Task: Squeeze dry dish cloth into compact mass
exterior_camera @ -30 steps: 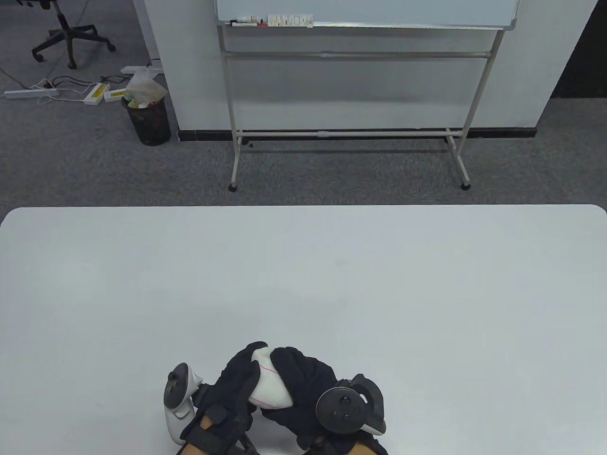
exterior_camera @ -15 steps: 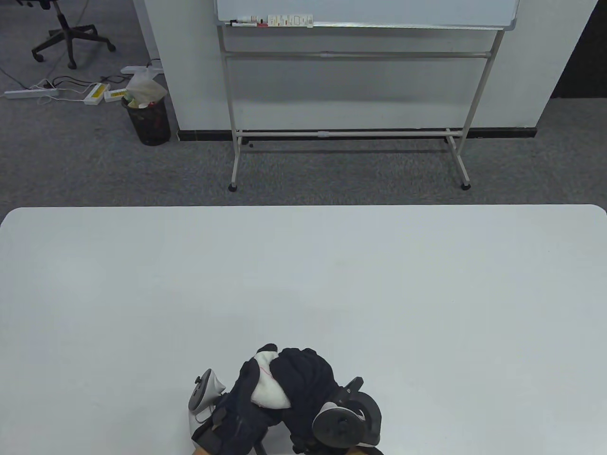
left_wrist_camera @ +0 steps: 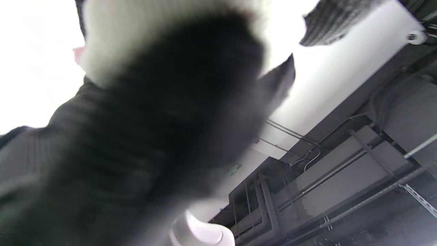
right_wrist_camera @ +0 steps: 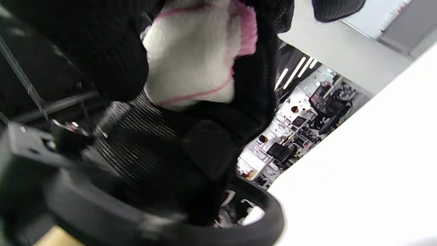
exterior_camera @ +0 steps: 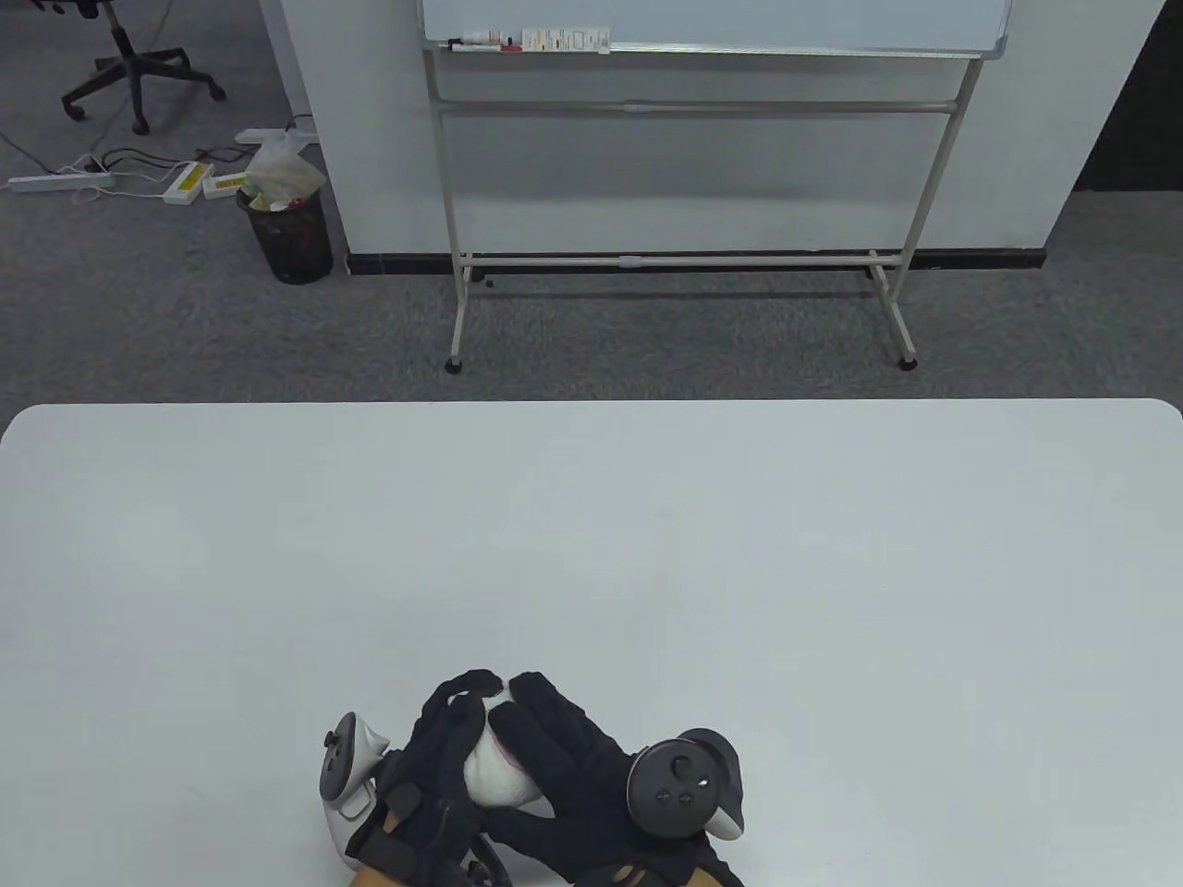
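The white dish cloth with pink edging (exterior_camera: 490,771) is bunched into a small wad near the table's front edge. My left hand (exterior_camera: 444,739) grips it from the left, fingers curled over its top. My right hand (exterior_camera: 554,758) wraps it from the right, fingers laid across it. Only a strip of cloth shows between the hands. In the right wrist view the cloth (right_wrist_camera: 194,65) shows white and pink between black gloved fingers (right_wrist_camera: 112,51). The left wrist view is blurred; a pale bit of cloth (left_wrist_camera: 112,41) sits behind a dark glove.
The white table (exterior_camera: 647,536) stretches away from the hands. Beyond its far edge stand a whiteboard on a frame (exterior_camera: 684,185), a black waste bin (exterior_camera: 288,236) and an office chair (exterior_camera: 129,55) on grey carpet.
Both hands have shifted left and turned on the wad. The right hand's fingers now lie flatter across the cloth, and less cloth shows than before.
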`<control>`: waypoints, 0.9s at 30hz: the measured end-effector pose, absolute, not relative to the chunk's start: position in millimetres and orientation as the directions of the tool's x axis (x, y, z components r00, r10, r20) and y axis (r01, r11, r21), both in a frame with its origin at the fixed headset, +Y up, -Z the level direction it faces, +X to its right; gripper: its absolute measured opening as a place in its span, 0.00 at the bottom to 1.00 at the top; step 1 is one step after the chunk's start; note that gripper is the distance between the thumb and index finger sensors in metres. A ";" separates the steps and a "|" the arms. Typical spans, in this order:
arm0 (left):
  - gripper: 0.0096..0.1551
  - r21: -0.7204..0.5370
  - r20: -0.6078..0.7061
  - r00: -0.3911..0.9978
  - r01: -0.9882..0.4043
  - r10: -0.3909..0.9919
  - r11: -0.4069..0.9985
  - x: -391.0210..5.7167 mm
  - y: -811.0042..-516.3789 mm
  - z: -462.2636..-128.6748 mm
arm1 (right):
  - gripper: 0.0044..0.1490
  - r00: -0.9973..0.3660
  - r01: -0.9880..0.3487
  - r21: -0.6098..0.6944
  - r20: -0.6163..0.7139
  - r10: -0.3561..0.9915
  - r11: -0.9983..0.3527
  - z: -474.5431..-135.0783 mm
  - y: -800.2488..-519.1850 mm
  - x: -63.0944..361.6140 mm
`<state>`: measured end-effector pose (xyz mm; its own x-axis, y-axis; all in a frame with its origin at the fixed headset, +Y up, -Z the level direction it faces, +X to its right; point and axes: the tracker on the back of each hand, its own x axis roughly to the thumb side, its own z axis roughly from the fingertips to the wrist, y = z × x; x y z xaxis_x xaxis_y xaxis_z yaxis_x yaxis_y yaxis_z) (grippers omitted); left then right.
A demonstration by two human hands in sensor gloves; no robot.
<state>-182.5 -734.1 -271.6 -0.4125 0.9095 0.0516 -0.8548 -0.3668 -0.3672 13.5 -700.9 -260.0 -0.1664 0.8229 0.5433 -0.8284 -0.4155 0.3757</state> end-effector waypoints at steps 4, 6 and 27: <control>0.27 -0.326 0.236 -0.268 -0.927 0.934 -0.184 -184.2 -714.8 -263.7 | 0.56 0.203 -0.876 0.475 0.212 0.956 0.081 -263.0 -712.9 15.5; 0.27 -0.309 0.324 -0.208 -0.945 0.923 -0.104 -182.9 -709.6 -260.6 | 0.59 0.195 -0.870 0.484 0.159 0.968 0.096 -265.3 -718.6 14.3; 0.48 -0.375 -0.013 -0.092 -0.923 0.996 -0.090 -171.5 -747.5 -262.5 | 0.33 -0.010 -0.981 0.166 0.487 0.873 -0.104 -261.0 -692.3 29.9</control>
